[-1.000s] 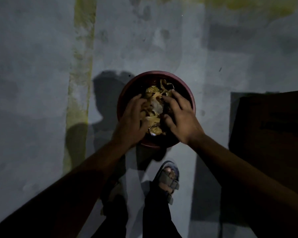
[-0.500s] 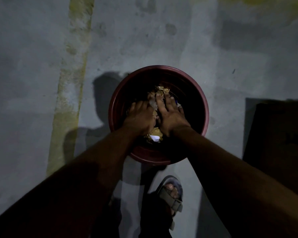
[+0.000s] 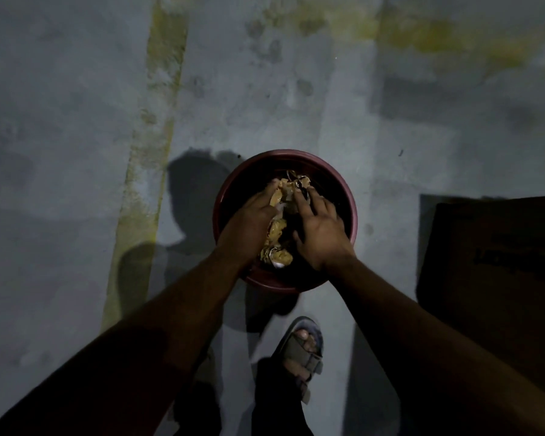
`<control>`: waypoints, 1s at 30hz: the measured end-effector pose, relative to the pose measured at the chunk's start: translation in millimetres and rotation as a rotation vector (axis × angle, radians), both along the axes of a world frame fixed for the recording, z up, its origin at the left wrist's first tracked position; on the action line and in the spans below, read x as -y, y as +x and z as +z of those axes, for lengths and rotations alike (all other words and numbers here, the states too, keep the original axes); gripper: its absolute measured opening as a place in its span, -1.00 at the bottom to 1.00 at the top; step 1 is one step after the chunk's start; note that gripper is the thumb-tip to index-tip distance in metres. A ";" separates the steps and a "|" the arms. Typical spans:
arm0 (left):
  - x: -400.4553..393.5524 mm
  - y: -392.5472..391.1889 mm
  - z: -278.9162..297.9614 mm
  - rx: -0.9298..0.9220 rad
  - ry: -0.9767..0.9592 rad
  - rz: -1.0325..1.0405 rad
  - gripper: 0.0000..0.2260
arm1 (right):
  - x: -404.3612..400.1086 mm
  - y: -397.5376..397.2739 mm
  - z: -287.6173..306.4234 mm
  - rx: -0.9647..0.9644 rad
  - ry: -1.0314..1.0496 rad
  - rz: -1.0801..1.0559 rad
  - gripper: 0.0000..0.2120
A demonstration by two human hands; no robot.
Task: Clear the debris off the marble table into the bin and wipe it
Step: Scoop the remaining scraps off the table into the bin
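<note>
Here, head view, line by line:

Arms: both forearms reach forward and down from the near corners of the picture and converge over the bin (image 3: 348, 196).

Left hand (image 3: 249, 220): palm turned inward to the right, knuckles up, fingers extended forward along the left side of the debris (image 3: 277, 229).

Right hand (image 3: 320, 229): back of the hand up, fingers (image 3: 299, 199) spread and lightly bent, laid on the right side of the debris.

Debris: a crumpled tan and yellowish heap with pale scraps, pressed between the two hands, over the middle of the bin's mouth.

Bin: round, dark red, standing on the grey floor (image 3: 60, 152); its near rim is hidden under the wrists.

Grasp: the hands cup the heap from both sides, fingers only loosely bent against it; whether any finger curls under it cannot be told.

Floor: a yellow stripe (image 3: 151, 152) runs left of the bin; a sandalled foot (image 3: 302, 350) stands just nearer than the bin; a dark box (image 3: 497, 272) sits at the right edge.
</note>
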State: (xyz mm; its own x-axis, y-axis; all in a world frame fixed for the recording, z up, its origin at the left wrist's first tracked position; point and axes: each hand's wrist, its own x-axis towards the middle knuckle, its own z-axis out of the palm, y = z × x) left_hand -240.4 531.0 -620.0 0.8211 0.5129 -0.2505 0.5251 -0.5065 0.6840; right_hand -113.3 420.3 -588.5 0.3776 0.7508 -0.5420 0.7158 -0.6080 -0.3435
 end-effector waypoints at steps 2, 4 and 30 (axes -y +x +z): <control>-3.0 -3.8 4.2 -0.012 0.055 -0.039 -0.61 | 3.0 -4.8 5.3 0.042 0.041 -0.010 -0.24; -3.4 -4.5 7.4 0.018 0.166 -0.087 -0.63 | 5.5 -8.5 8.0 0.073 0.065 -0.013 -0.26; 87.0 -57.5 494.0 0.041 0.498 -0.431 -0.43 | 136.8 -93.0 458.8 0.251 0.342 -0.338 -0.43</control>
